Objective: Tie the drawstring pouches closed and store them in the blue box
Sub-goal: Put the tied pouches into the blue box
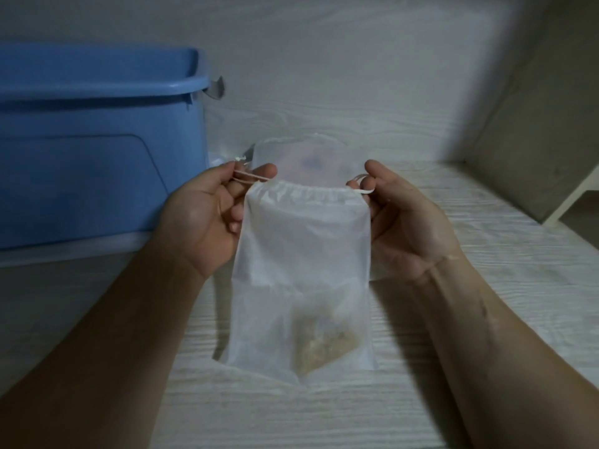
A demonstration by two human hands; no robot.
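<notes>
pinching a cord loop [251,179] between thumb and forefinger, the left hand [207,218] and right hand [405,222] hold the pouch [301,254] over the middle of the table [486,286]. its mouth is barely gathered and not tied, so cinching, knotting and storing remain. its long axis runs near to far, mouth toward the far edge. a second pouch [301,160] lies just behind; the blue box [97,150] stands at the left edge.

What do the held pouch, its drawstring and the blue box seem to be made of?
The pouch: probably thin non-woven fabric or frosted film, matte white, half see-through, since its contents show through dimly. The drawstring: seemingly white cotton-like cord, matte, knotted at the end. The blue box: likely moulded plastic, smooth with a soft sheen on its rolled rim.
</notes>
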